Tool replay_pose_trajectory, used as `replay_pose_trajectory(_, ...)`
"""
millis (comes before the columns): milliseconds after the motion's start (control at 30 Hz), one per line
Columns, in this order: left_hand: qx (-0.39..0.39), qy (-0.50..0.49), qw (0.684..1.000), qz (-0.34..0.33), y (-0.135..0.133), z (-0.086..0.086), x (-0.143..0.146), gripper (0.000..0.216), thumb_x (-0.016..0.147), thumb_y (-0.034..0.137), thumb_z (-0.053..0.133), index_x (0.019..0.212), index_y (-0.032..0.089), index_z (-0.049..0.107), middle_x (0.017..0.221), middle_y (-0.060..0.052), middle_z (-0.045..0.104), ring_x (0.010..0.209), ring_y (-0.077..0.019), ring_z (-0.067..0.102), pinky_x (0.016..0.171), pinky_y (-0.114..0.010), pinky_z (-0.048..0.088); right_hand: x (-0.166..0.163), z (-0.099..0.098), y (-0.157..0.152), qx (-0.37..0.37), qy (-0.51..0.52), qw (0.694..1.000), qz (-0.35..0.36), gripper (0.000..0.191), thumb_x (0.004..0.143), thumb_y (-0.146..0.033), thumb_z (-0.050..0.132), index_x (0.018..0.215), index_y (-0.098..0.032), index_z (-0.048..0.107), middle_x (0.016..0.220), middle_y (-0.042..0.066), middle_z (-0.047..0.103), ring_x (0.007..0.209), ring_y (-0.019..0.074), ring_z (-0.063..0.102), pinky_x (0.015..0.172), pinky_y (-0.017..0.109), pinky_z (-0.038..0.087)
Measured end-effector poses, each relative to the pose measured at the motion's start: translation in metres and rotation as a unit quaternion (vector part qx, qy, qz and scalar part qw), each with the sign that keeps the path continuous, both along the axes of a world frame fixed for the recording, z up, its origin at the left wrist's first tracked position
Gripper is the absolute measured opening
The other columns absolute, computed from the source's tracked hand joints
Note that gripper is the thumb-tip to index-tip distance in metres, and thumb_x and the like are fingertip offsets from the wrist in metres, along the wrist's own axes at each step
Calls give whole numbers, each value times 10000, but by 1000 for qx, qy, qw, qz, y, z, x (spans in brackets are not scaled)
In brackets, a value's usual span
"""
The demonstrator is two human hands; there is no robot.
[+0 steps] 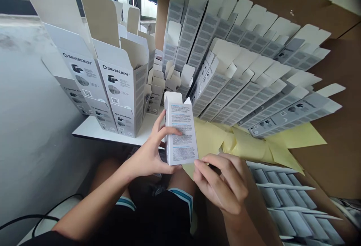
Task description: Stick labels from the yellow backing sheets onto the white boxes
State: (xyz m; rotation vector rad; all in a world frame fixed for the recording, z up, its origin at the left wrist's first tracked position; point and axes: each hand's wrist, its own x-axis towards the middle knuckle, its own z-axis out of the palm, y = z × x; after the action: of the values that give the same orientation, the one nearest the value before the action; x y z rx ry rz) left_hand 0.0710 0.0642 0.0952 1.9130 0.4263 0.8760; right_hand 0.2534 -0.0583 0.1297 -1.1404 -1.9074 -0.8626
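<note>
A small white carton point(182, 137) printed with blue headings and grey text is upright in front of me, its top flaps standing up. My left hand point(156, 148) grips it from the left, with the thumb under the bottom edge and a finger across the printed face. Beside the carton's lower right corner, my right hand point(221, 180) is closed in a pinch, its fingertips at or touching that corner. Whatever lies between those fingertips is too small or hidden to make out.
Tall open SilverCrest cartons point(118, 84) stand on a white board point(84, 125) at left. Rows of open-flapped cartons point(225, 88) lean at the back right, over yellow paper point(242, 144). A brown box point(307, 186) at lower right holds packed cartons. A black cable point(31, 217) runs at lower left.
</note>
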Motion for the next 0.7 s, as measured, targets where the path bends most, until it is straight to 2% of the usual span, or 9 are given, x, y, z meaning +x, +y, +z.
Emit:
replay_pose_trajectory(133,7,6,1000,8,0,1,-2,721,630,199,887,1238,313,517,1688,-6,-73,1537,-437,125,863,-400,622,2,1,1,-31,-45,998,8,237,756,-34,754,956,-152,709,779,68,696,773,208,599,664,351,574)
replay_pose_trajectory(300,0,3,1000,14,1,0,-1,690,642,232,881,1233,297,531,1689,-21,-58,1511,-472,192,832,-420,636,5,1,2,-30,-65,997,8,251,774,-46,743,985,-177,709,750,56,688,770,210,606,651,346,582)
replay_pose_trajectory(433,3,2,1000,18,2,-1,-1,687,644,250,880,1238,294,536,1688,-20,-34,1530,-484,96,843,-426,633,5,-1,4,-28,-60,998,2,261,803,-67,727,1005,-231,710,750,29,682,767,195,605,651,328,576)
replay_pose_trajectory(700,9,7,1000,18,2,1,-2,701,640,255,893,1239,284,531,1685,-35,-25,1532,-500,15,840,-416,632,4,-7,8,-38,-79,996,30,181,810,-63,719,943,-184,714,759,50,698,778,192,600,664,313,571)
